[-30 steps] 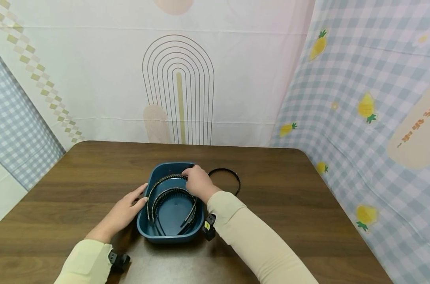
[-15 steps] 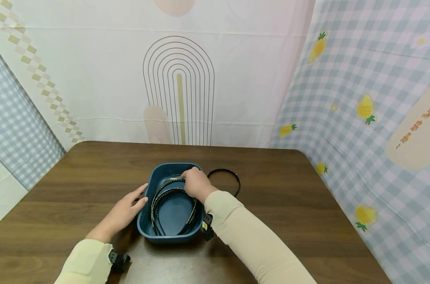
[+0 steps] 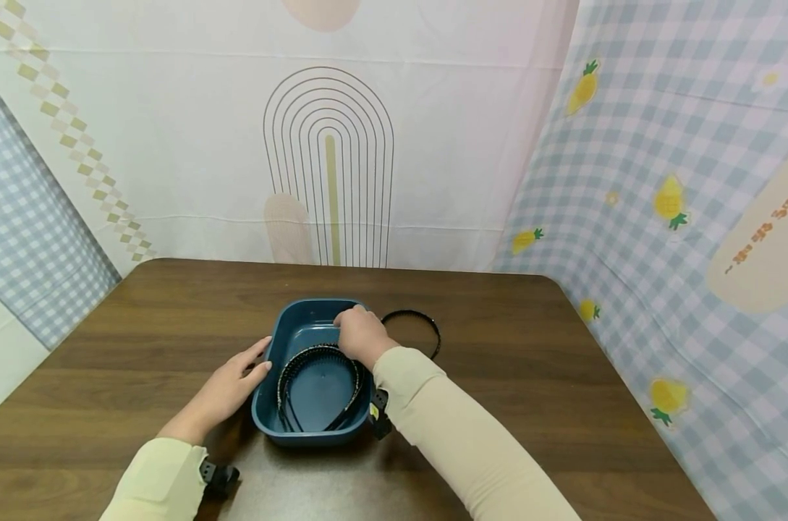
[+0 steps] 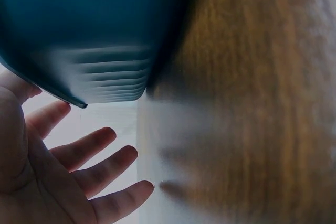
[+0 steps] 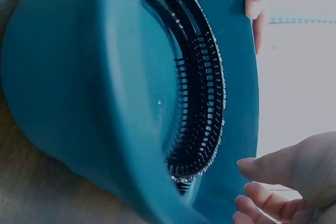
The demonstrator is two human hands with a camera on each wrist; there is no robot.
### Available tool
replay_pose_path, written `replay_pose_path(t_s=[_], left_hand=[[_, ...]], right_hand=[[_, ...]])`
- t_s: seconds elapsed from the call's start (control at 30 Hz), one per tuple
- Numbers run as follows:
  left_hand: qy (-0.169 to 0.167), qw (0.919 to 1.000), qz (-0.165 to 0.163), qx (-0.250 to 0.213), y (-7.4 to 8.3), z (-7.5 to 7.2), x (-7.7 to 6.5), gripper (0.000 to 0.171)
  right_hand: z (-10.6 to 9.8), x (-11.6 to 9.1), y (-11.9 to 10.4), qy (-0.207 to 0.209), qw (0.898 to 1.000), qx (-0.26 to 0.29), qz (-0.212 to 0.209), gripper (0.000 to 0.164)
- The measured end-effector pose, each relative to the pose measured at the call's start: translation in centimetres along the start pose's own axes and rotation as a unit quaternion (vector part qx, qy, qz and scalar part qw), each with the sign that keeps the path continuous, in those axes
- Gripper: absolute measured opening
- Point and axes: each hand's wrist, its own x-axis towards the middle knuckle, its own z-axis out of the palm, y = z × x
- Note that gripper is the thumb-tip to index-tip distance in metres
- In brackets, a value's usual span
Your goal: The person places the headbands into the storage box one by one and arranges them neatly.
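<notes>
Inside a blue plastic basin (image 3: 312, 438) lie black toothed headbands (image 3: 322, 350), nested together, with sparkly edges visible in the right wrist view. My right hand (image 3: 362, 336) is over the basin's far right part. In the right wrist view, its thumb and fingertips (image 5: 248, 167) are apart from each other and from the headbands, with nothing between them. My left hand (image 3: 232, 382) is at the basin's left side. Its fingers are spread and fairly straight in the left wrist view, the index fingertip (image 4: 65, 107) right at the rim.
Another black headband (image 3: 409, 312) lies on the wooden table (image 3: 511, 405), right of the basin and partly behind my right hand. A white printed cloth (image 3: 446, 159) hangs behind the table, and checked cloth (image 3: 628, 217) hangs on the right.
The larger headband that stood up in the basin has dropped down and toward me, onto the others. My right hand has let go of it. The left hand stays at the rim.
</notes>
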Motion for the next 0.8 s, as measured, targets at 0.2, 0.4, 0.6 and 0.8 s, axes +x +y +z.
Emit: replay_pose_path(t_s=[0.2, 0.4, 0.6, 0.8], left_hand=[[-0.002, 1.0000, -0.001, -0.002, -0.2, -0.1, 0.0, 0.058], [-0.005, 1.0000, -0.007, -0.003, -0.2, -0.1, -0.1, 0.058], [-0.011, 0.9998, -0.014, -0.009, -0.2, -0.1, -0.2, 0.059], [-0.007, 0.9998, -0.008, -0.018, -0.2, 0.1, 0.1, 0.058]], right_hand=[[-0.3, 0.1, 0.0, -0.001, 1.000, 0.014, 0.004, 0.037], [-0.5, 0.4, 0.6, 0.004, 0.998, 0.068, -0.017, 0.037], [-0.8, 0.6, 1.8, 0.012, 0.990, 0.128, -0.051, 0.036], [-1.2, 0.6, 4.1, 0.029, 0.971, 0.232, -0.058, 0.036]])
